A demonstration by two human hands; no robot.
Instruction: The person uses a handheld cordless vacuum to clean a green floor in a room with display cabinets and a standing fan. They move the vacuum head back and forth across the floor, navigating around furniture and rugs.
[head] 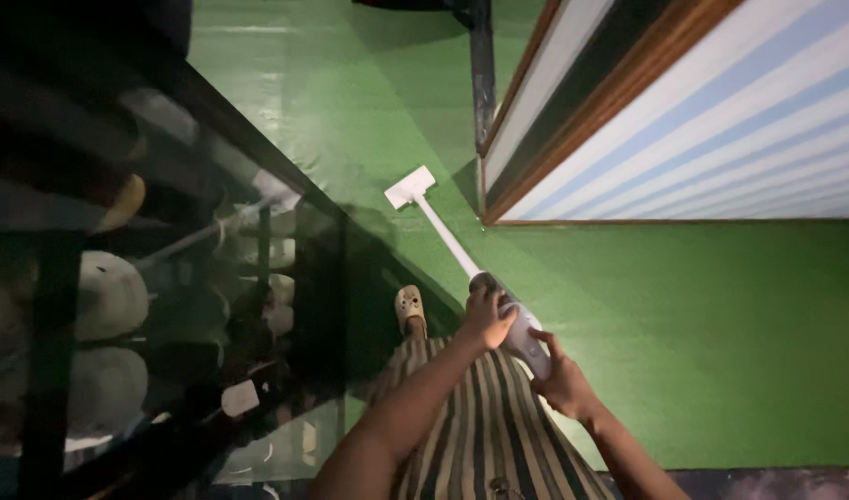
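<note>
A green floor (721,352) fills most of the view. On the left stands a dark glass cabinet (119,278) with pale rounded things on its shelves, dim and hard to make out. At the far right lies a bed (721,120) with a blue-and-white striped cover and a wooden frame.

Near the bottom middle is a striped garment (484,435) on the person's legs, and a pale clog (409,307) shows on the floor just past it.

A white vacuum (447,243) runs from the hands out to the floor; its flat head rests on the green floor near the bed's corner, between cabinet and bed.

The left hand (487,317) is wrapped over the vacuum's body, fingers curled together around it. The right hand (563,380) grips the near end, fingers closed on the handle with the forefinger laid along it.
</note>
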